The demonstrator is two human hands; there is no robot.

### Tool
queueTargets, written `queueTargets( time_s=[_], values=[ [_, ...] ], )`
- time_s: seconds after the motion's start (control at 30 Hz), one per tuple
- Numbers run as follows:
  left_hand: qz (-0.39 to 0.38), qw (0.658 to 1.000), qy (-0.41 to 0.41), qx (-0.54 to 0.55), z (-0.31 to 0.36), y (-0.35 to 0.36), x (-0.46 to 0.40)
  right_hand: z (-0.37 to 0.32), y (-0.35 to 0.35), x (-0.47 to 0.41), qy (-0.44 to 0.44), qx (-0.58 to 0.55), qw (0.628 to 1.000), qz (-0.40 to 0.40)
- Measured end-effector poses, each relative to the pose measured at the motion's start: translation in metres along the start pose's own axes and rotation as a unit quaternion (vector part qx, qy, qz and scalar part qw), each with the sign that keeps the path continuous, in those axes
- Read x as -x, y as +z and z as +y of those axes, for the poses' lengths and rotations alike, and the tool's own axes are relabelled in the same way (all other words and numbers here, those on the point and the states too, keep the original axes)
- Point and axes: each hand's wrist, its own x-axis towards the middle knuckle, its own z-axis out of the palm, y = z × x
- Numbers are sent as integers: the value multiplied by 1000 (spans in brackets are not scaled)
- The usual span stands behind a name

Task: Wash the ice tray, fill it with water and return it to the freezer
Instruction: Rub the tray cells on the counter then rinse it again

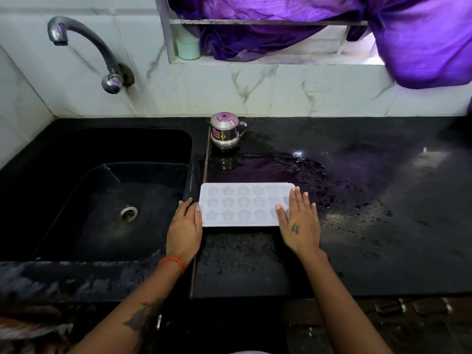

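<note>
A pale ice tray (pixel 242 204) with star-shaped and round cups lies flat on the wet black counter (pixel 357 213), just right of the sink (pixel 102 200). My left hand (pixel 185 227) rests against the tray's left end, fingers straight, thumb along its edge. My right hand (pixel 300 221) lies flat over the tray's right end with its fingers spread and straight. The tap (pixel 84 44) curves out from the tiled wall above the sink, and no water runs from it.
A small steel pot with a lid (pixel 226 131) stands on the counter behind the tray. A purple curtain (pixel 383 29) hangs over the window ledge, where a pale green cup (pixel 188 48) sits. Water pools on the counter to the right of the tray.
</note>
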Motion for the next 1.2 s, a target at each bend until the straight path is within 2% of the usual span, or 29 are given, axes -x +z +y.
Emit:
queueTargets(
  time_s=[0.2,0.4,0.77,1.03,1.2],
  values=[
    [-4,1000,-2,7,-1,0,0,-16,-7,-21,53,82,994,-54],
    [-2,1000,-4,-12,-1,0,-2,-48,1,-30,83,84,991,-67],
    [1,1000,-3,-20,0,-1,-3,-87,18,-26,20,86,993,-81],
    [0,1000,-4,-26,1,-1,-3,-90,23,-26,-3,71,995,-72],
    [5,1000,-7,-30,1,0,-4,-106,26,-23,-98,55,989,-96]
  ],
)
